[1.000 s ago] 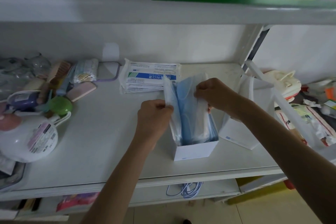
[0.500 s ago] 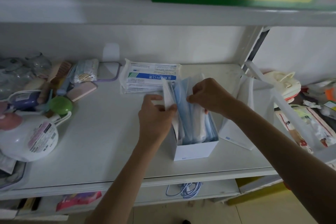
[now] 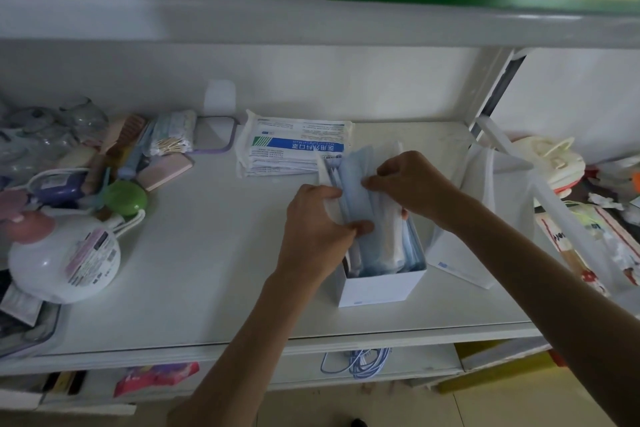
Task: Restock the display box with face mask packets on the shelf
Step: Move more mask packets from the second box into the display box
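Observation:
A white display box (image 3: 379, 288) stands open-topped near the front of the white shelf (image 3: 207, 270), packed with upright blue face mask packets (image 3: 356, 191). My left hand (image 3: 317, 229) grips the left-hand packets, thumb pressed against their blue face. My right hand (image 3: 412, 184) pinches the top edges of the packets from the right. Behind the box lies a flat stack of white and blue mask packets (image 3: 294, 149).
A white paper bag (image 3: 485, 218) stands just right of the box. Toiletries crowd the shelf's left: a round white pump bottle (image 3: 65, 260), a green case (image 3: 124, 199), cotton swabs (image 3: 173, 139). A shelf board (image 3: 311, 24) runs overhead. Cluttered goods lie at far right.
Both hands have sunk lower with the packets, which now sit deeper in the box. My left thumb has wrapped round onto the front packet.

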Tool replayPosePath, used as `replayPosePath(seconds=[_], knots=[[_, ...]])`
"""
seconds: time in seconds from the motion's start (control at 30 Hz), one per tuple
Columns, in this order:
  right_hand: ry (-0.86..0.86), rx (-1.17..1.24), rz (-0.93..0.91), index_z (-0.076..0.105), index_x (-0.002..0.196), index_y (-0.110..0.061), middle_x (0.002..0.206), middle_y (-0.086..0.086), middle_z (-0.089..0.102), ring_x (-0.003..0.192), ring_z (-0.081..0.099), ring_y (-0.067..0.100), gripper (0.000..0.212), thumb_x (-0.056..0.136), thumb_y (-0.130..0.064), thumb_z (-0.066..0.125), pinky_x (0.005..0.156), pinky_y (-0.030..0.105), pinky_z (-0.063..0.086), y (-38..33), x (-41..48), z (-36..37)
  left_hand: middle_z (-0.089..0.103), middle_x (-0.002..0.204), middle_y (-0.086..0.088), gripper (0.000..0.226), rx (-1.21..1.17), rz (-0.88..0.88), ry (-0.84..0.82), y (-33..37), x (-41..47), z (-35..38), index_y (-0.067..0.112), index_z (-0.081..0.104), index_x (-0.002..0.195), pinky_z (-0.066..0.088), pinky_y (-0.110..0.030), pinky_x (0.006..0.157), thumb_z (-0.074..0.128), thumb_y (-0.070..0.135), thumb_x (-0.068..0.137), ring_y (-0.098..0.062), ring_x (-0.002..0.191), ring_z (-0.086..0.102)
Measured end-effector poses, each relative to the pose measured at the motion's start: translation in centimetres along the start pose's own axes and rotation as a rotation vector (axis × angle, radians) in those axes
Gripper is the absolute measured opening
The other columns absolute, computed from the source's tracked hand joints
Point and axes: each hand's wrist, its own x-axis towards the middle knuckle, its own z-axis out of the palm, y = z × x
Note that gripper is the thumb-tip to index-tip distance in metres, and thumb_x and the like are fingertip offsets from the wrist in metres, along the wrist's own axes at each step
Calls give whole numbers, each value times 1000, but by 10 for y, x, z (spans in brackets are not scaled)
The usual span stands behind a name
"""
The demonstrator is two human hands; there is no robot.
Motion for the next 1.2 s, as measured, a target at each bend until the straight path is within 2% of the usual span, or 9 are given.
replayPosePath(seconds=[0.1,0.3,0.4,0.5,0.63,0.73,0.83,1.0,1.2], knots=[[2,-102,-22,52,57,-4,47,8,44,40,38,18,52,78,-46,74,46,25,32,-5,-2,3,53,110,6,77,-20,8,5,2,-1,3,18,60,118,36,-9,76,94,38,52,-9,98,50],[81,-222,-4,44,54,-10,52,0,39,49,37,16,45,66,-25,84,44,26,28,-3,5,10,52,104,6,62,-112,16,75,-11,-8,0,15,62,118,40,-8,74,89,31,64,-13,94,55],[72,-188,-2,39,49,-12,47,-1,36,44,33,13,53,70,-35,82,43,25,27,-5,5,14,52,109,7,70,-105,-6,64,-13,-11,2,20,59,121,45,-17,84,91,32,60,-13,96,54],[53,-236,-12,43,59,-13,58,1,44,55,45,18,55,63,-49,83,46,27,30,-8,7,19,50,112,8,80,-124,-9,61,-9,-13,5,24,54,119,44,-21,87,95,33,51,-10,100,51],[70,-282,11,51,82,-8,87,8,55,78,54,25,44,65,-30,85,57,29,41,-5,10,19,49,110,9,81,-138,-25,52,-11,-15,4,30,50,113,44,-19,80,96,33,47,-10,97,50],[50,-258,33,55,89,-6,89,10,57,74,53,23,41,65,-25,83,49,26,39,-3,10,14,50,113,5,82,-123,-34,50,-14,-16,5,25,53,121,49,-30,89,96,29,51,-14,100,53],[30,-221,43,60,90,-3,87,10,59,73,54,22,38,67,-23,83,58,31,49,-1,11,11,49,115,5,81,-131,-52,16,-12,-16,4,24,50,124,50,-28,89,93,22,56,-15,105,53],[39,-192,37,64,94,1,86,11,60,74,57,24,35,69,-19,79,61,32,49,2,11,12,44,111,6,63,-50,-43,-33,-7,-20,-1,26,45,124,46,-9,66,78,16,71,-12,97,51],[52,-159,40,62,81,2,73,8,55,60,50,21,27,66,-17,77,49,25,38,5,11,13,47,99,2,38,277,17,-67,16,-22,-7,21,44,117,40,-27,76,62,27,84,-15,90,47]])
